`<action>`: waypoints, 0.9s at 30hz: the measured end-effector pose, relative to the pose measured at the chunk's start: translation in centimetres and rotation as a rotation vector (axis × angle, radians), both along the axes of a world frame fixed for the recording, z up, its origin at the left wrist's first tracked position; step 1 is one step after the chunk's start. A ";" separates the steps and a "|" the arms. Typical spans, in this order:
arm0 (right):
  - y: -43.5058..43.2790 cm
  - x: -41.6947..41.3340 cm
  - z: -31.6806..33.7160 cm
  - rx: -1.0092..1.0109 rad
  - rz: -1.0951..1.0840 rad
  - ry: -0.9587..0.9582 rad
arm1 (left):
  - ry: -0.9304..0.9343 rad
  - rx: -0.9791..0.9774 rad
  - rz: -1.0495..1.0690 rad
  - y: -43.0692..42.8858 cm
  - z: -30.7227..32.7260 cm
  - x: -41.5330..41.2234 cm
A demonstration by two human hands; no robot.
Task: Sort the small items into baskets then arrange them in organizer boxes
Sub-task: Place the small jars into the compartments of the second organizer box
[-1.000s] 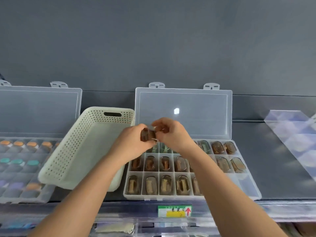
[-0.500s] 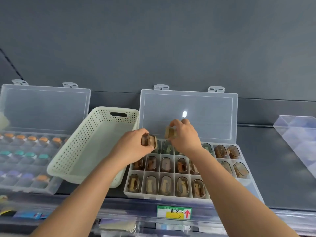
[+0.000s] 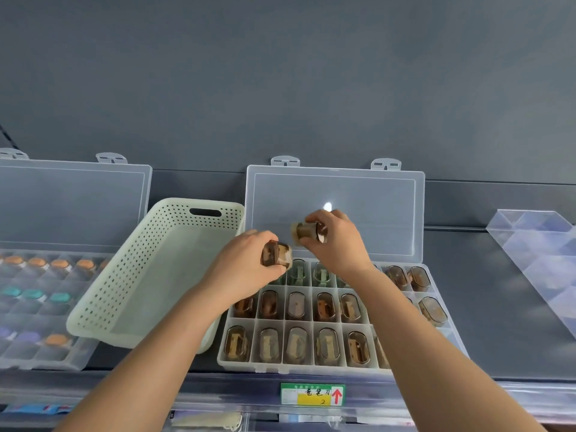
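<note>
A clear organizer box point(image 3: 299, 366) stands open on the shelf, its lid point(image 3: 374, 194) leaning back, most compartments filled with small brown oval cases. My left hand point(image 3: 246, 269) holds one brown case point(image 3: 276, 254) above the box's back left compartments. My right hand point(image 3: 336, 241) pinches a second brown case point(image 3: 307, 230) a little higher, in front of the lid. A cream perforated basket point(image 3: 103, 297) sits tilted to the left of the box, with nothing visible inside.
A second open organizer box point(image 3: 46, 360) at far left holds orange, teal and purple items. A clear plastic divider piece point(image 3: 539, 251) lies at the right. A green and yellow shelf label point(image 3: 312, 394) is on the front edge below.
My hands were together on the cases a second ago. They have parted: the right hand lifted one case up and right, the left keeps the other.
</note>
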State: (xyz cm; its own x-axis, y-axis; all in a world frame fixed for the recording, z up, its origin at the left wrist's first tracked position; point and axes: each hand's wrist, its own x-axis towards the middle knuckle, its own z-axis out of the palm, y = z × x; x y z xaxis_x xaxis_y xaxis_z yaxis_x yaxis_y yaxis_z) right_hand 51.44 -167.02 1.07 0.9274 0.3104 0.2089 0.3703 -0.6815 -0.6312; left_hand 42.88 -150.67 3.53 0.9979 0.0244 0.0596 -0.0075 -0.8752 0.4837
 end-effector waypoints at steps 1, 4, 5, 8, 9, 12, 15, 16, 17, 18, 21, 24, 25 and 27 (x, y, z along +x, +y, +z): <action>-0.7 -0.3 0.6 0.049 0.014 -0.003 | -0.018 0.006 -0.015 -0.4 0.0 0.0; -3.7 -1.8 2.1 0.180 0.014 0.062 | -0.080 -0.015 -0.067 -2.1 0.1 -0.2; -4.8 -2.4 2.4 0.220 -0.004 0.092 | -0.096 -0.027 -0.092 -2.8 0.1 -0.4; -7.8 -4.3 2.9 0.273 -0.046 0.200 | -0.117 -0.070 -0.156 -5.2 -0.1 -1.1; -8.8 -4.9 2.9 0.268 -0.041 0.248 | -0.114 -0.080 -0.176 -6.0 -0.2 -1.3; -11.8 -6.6 2.7 0.288 -0.007 0.352 | -0.082 -0.101 -0.248 -8.3 -0.5 -1.9; -14.5 -7.7 2.7 0.227 -0.036 0.339 | -0.065 -0.114 -0.304 -10.5 -0.9 -2.2; -15.3 -8.0 2.6 0.215 -0.061 0.321 | -0.062 -0.114 -0.322 -11.3 -1.1 -2.3; -16.1 -8.1 2.5 0.205 -0.087 0.300 | -0.058 -0.118 -0.340 -12.0 -1.3 -2.4; -16.9 -8.4 2.5 0.185 -0.107 0.278 | -0.054 -0.125 -0.355 -12.8 -1.4 -2.5; -19.1 -9.1 2.6 0.065 -0.113 0.218 | -0.055 -0.124 -0.382 -15.0 -2.2 -3.0; -20.6 -9.8 2.6 -0.039 -0.107 0.221 | -0.063 -0.105 -0.396 -16.7 -3.0 -3.4; -20.8 -9.9 2.5 -0.077 -0.099 0.226 | -0.061 -0.089 -0.398 -17.1 -3.2 -3.4; -21.1 -10.0 2.1 -0.160 -0.082 0.229 | -0.056 -0.065 -0.392 -17.6 -3.7 -3.4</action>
